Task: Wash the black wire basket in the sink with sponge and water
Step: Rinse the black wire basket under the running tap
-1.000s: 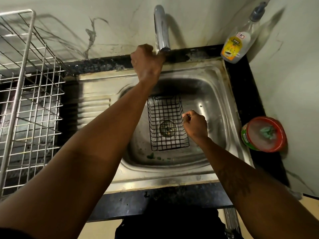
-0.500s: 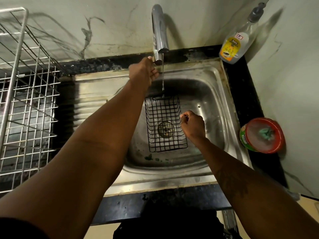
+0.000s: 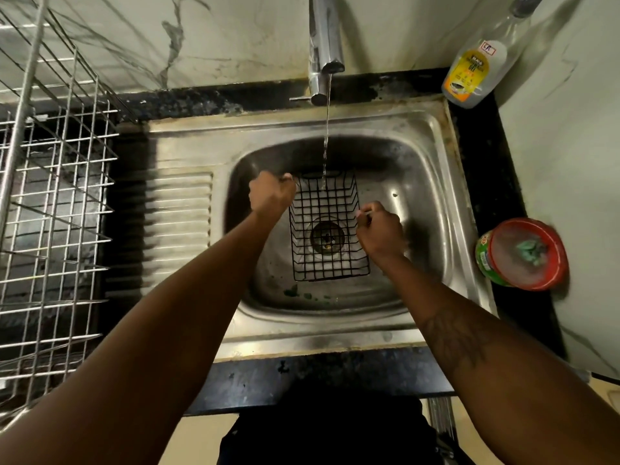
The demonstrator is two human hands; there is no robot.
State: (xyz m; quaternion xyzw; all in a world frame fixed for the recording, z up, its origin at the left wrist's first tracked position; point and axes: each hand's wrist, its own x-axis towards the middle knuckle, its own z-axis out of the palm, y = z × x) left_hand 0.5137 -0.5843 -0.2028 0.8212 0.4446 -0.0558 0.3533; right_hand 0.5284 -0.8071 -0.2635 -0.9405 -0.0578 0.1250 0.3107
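Steel sink (image 3: 432, 182) set in dark table, tap (image 3: 327, 45) running thin stream onto far end of black wire basket (image 3: 327, 229). Basket sits over drain, between hands. Left hand (image 3: 271, 196) grip closed on far-left rim; right hand (image 3: 379, 231) grip closed on right rim.

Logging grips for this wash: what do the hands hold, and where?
Both hold the black wire basket: left hand at its far-left rim corner, right hand on its right rim.
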